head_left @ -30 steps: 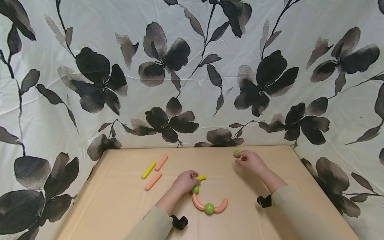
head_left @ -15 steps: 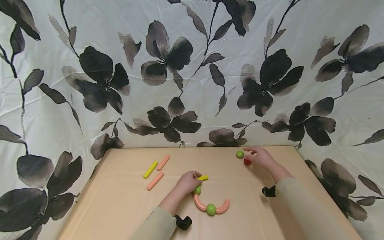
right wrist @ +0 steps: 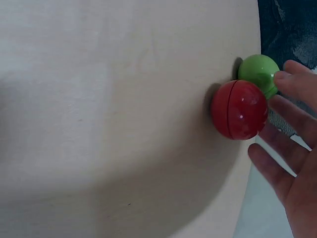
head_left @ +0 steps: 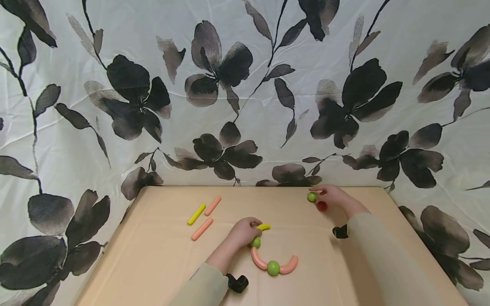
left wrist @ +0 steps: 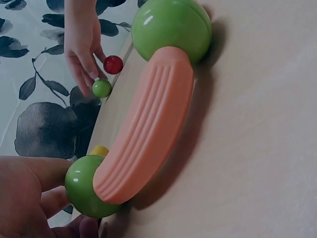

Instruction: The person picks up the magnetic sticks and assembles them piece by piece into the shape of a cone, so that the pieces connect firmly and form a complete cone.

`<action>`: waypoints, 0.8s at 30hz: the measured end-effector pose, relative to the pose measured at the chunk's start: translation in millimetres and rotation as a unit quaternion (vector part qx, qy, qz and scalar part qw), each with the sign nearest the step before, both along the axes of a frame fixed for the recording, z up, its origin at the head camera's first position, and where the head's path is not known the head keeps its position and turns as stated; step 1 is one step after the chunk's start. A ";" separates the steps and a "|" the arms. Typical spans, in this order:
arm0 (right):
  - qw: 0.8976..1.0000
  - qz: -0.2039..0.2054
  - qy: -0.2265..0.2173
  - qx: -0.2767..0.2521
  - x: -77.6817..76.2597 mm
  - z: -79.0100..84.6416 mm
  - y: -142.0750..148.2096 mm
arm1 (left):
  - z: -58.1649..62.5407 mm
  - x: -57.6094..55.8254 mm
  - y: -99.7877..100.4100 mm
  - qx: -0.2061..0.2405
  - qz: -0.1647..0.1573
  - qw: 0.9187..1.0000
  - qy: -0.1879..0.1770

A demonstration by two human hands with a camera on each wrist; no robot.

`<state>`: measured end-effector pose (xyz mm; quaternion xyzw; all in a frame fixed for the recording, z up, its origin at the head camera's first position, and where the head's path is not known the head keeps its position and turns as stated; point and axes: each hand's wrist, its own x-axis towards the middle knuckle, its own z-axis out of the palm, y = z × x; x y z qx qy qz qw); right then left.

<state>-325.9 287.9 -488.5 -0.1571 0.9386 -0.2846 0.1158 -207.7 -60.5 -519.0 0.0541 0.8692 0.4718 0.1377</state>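
With your left hand (head_left: 245, 231) you're gripping the chain (head_left: 258, 258) near its yellow end, while your right hand (head_left: 332, 196), fingers parted, is hovering by the red ball (head_left: 322, 206) and green ball (head_left: 311, 196), where gentle cupping should stop rolling.

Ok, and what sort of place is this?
Probably an indoor spot set up for play or filming: a light brown table, a flowered cloth hanging behind it and at both sides, and toy-like green balls and pink sticks laid out on top.
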 end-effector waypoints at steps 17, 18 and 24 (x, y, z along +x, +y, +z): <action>0.997 0.033 0.005 0.063 -11.6 -0.5 -11.0 | 1.6 -0.6 1.6 -0.003 0.005 1.000 -0.003; 0.997 0.029 0.005 0.068 -12.4 -1.1 -11.1 | 1.9 -0.6 1.5 -0.003 0.006 1.000 -0.004; 0.996 0.003 0.030 0.082 -14.3 -3.2 -12.1 | 1.1 -0.7 2.7 -0.007 0.018 1.000 -0.007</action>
